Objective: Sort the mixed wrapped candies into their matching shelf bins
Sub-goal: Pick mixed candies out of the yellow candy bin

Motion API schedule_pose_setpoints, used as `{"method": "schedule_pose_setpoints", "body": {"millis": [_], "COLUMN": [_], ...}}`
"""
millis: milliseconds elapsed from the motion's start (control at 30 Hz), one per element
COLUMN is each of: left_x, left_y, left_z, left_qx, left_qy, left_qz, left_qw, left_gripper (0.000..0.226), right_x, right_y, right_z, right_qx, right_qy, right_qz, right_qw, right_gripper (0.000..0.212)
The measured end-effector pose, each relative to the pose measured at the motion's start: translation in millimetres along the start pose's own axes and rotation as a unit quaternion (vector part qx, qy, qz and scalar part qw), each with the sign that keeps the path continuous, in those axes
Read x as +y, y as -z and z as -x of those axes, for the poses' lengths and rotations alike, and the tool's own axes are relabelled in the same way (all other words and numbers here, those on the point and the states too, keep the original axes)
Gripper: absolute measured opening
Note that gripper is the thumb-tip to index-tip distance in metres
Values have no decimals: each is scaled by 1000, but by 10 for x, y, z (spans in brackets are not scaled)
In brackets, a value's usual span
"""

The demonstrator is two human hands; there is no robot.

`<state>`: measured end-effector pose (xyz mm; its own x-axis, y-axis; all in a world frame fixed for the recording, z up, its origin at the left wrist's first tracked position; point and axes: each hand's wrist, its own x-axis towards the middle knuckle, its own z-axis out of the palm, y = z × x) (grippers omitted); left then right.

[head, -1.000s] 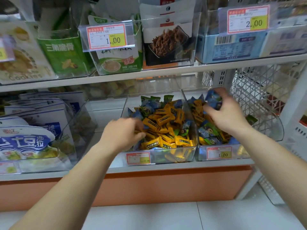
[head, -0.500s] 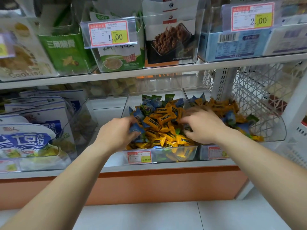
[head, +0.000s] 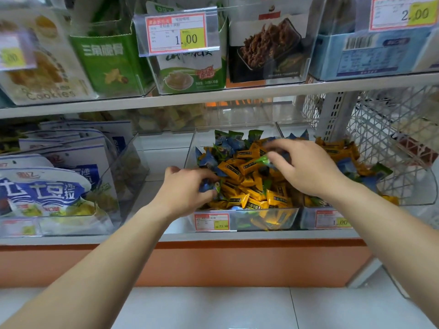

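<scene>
Two clear bins sit side by side on the lower shelf. The middle bin (head: 240,220) is heaped with yellow, blue and green wrapped candies (head: 247,184). The right bin (head: 313,219) holds a similar mix (head: 349,162). My left hand (head: 184,192) is at the middle bin's front left corner and grips blue wrapped candies (head: 209,186) in curled fingers. My right hand (head: 306,166) reaches over the same bin and pinches a green wrapped candy (head: 263,159) at its fingertips.
A clear bin of blue-and-white snack bags (head: 47,191) stands to the left. A white wire basket (head: 399,143) hangs at the right. The upper shelf (head: 213,96) carries snack boxes and price tags close above the bins. White floor tiles lie below.
My right hand came from the right bin over to the middle bin and now pinches a green candy. My left hand stays at the front left corner, holding blue candies.
</scene>
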<state>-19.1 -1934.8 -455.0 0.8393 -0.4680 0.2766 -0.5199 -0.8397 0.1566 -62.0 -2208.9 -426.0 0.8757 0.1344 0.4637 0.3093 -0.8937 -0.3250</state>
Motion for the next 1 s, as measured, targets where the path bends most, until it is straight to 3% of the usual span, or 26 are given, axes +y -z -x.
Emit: {"method": "schedule_pose_setpoints", "body": {"millis": [167, 233, 333, 500, 567, 733, 800, 900, 967, 1000], "left_x": [88, 171, 388, 755, 840, 998, 970, 789, 644, 581], "left_y": [26, 76, 131, 20, -20, -52, -24, 30, 14, -3], "left_z": [-40, -67, -109, -123, -141, -186, -204, -231, -281, -311], "left_qx": [60, 99, 141, 155, 154, 108, 65, 61, 85, 93], "left_qy": [14, 36, 56, 75, 76, 32, 2, 8, 43, 65], "left_qz": [24, 134, 317, 383, 397, 366, 385, 333, 259, 233], "left_qw": [998, 985, 936, 907, 902, 924, 920, 941, 961, 966], "left_gripper": [27, 25, 19, 27, 36, 51, 64, 59, 41, 36], "right_x": [-227, -333, -485, -624, -586, -413, -315, -122, 69, 179], "right_y": [-127, -217, -327, -329, -259, -135, -62, 102, 222, 273], "right_z": [-6, -18, -35, -21, 15, 139, 155, 166, 171, 166], "right_qx": [18, 15, 0, -48, -85, -104, -91, -34, 43, 89], "right_qy": [-108, -181, -323, -403, -382, -340, -339, -324, -273, -240], "right_qz": [-213, -290, -464, -691, -725, -724, -690, -553, -367, -262], "right_qw": [971, 940, 825, 598, 566, 591, 633, 767, 888, 930], "right_gripper": [26, 28, 38, 43, 46, 30, 38, 54, 43, 39]}}
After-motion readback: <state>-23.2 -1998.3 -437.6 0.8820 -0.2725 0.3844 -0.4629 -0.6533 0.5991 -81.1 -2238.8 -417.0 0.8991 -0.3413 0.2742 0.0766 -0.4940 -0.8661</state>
